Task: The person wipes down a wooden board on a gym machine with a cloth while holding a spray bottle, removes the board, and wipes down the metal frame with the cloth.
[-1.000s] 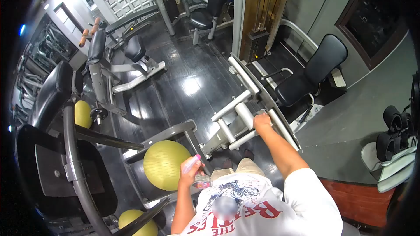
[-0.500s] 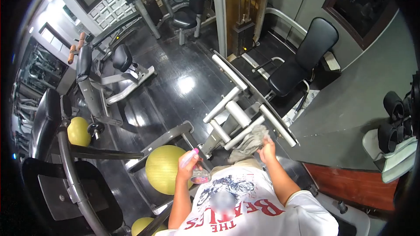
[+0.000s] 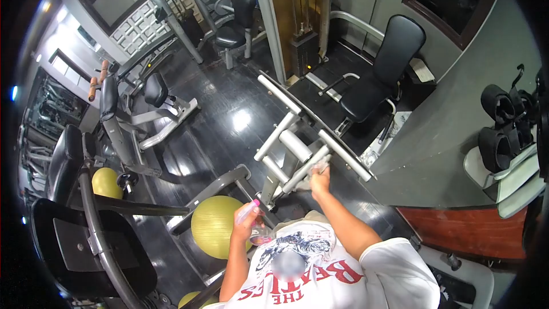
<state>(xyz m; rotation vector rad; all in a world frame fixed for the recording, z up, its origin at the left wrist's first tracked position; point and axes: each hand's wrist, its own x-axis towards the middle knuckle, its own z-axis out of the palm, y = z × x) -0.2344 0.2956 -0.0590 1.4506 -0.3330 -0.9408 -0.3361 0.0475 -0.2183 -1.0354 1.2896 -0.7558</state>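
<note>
Cloth (image 3: 306,183), grey, bunched against silver machine bar (image 3: 290,186); I see right grip (image 3: 321,181) clamped on it, left grip (image 3: 246,221) wrapped round clear pink-topped bottle (image 3: 260,234).

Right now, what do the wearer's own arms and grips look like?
Left grip and right grip: bare, no gloves. Forearms uncovered, no watch or cables visible. Right sleeve: short, loose, white, part of a T-shirt with red "THE BEATLES" lettering.
</note>
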